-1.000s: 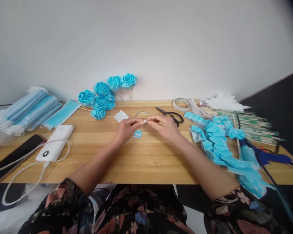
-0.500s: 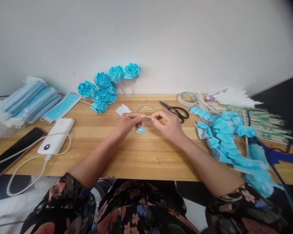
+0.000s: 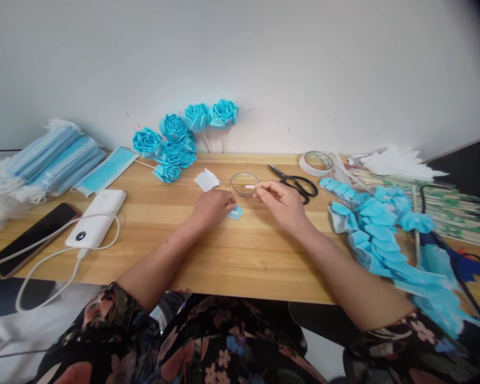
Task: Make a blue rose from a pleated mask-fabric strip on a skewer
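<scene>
My left hand rests on the wooden table, fingers curled, its fingertips pressing a small blue folded piece. My right hand hovers just to the right and pinches a small white strip of tape between thumb and forefinger. A clear tape roll lies just behind the strip. A white paper scrap lies behind my left hand.
Blue fabric roses lean on the wall. Face masks, a power bank and a phone lie at the left. Black scissors, a white tape roll, cut blue petals and wrapped sticks crowd the right.
My hands have parted: the left dropped onto the small blue piece on the table, while the right kept the white strip and shifted slightly right. The camera tilted down a little.
</scene>
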Available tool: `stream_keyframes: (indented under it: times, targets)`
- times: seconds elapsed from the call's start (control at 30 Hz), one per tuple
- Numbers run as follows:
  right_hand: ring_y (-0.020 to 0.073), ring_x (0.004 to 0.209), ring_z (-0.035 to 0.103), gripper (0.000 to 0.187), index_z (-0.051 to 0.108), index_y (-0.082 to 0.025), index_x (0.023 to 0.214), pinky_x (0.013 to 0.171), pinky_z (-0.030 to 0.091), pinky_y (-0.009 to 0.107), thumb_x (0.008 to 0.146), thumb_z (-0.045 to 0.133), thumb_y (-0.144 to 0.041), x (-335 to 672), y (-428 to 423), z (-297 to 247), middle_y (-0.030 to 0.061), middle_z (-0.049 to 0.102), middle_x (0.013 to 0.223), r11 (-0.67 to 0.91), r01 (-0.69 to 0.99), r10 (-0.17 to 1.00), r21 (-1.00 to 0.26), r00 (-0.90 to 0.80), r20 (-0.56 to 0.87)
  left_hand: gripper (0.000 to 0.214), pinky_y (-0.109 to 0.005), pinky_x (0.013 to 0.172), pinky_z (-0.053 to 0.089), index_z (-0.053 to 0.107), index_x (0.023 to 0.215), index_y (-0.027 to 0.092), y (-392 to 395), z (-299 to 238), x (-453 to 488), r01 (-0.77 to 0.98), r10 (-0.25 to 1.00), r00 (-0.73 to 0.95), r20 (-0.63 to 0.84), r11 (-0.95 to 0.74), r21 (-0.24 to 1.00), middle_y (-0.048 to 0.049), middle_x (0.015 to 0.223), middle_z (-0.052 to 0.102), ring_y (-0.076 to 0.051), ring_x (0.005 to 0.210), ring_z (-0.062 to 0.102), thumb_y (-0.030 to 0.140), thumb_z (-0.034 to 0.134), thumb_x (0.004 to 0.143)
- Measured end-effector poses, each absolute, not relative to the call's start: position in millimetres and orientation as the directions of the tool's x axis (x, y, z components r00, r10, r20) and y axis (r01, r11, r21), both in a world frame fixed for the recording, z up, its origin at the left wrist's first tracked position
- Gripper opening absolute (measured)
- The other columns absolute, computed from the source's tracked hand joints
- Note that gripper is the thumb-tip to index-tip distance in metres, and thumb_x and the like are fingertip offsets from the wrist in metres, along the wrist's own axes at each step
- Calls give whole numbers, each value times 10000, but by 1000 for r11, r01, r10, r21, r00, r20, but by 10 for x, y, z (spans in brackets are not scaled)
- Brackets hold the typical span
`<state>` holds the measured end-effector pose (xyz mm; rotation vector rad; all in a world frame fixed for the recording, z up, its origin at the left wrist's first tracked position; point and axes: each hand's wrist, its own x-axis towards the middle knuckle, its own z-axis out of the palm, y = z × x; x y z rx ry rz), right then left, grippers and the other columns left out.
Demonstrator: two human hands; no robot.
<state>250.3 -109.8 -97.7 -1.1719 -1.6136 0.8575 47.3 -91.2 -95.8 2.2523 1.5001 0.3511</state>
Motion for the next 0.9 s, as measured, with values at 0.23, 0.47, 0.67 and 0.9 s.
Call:
stream_keyframes:
  times: [0.23, 0.47, 0.67, 0.9]
  targets:
    - [180, 811, 705, 375, 626, -223, 1237, 767, 562, 345, 873, 555, -285, 2469, -1100, -1049, 44, 750, 915, 245, 291, 959, -925, -212, 187, 152, -275, 604, 319, 694, 770, 160, -921, -977, 501, 837, 927, 374, -8, -333, 434, -73, 823, 709, -179, 722, 582, 177, 558, 836]
    - [183, 862, 693, 479, 563, -247, 1325, 823, 543, 354, 847, 596, -240, 2470, -1111, -1025, 43, 735, 987, 254, 390, 953, -885, -260, 159, 74, -241, 603, 354, 643, 762, 156, -931, -986, 518, 632, 903, 378, 205, -413, 655, -21, 725, 670, -127, 641, 549, 189, 597, 808]
    - [135, 727, 630, 472, 564, -237, 1313, 699, 517, 282, 842, 589, -244, 2469, -1108, -1019, 1, 681, 843, 292, 342, 949, -893, -218, 227, 209, -236, 613, 429, 625, 821, 154, -944, -1002, 556, 270, 933, 327, 153, -247, 931, -8, 697, 642, -117, 622, 563, 360, 595, 838]
    - [130, 735, 627, 496, 539, -235, 1332, 703, 515, 273, 840, 596, -251, 2461, -1139, -978, -5, 666, 833, 326, 287, 941, -901, -189, 280, 408, -238, 573, 460, 678, 781, 141, -968, -947, 555, 155, 903, 423, -80, 15, 988, -20, 637, 649, -105, 549, 547, 545, 629, 802]
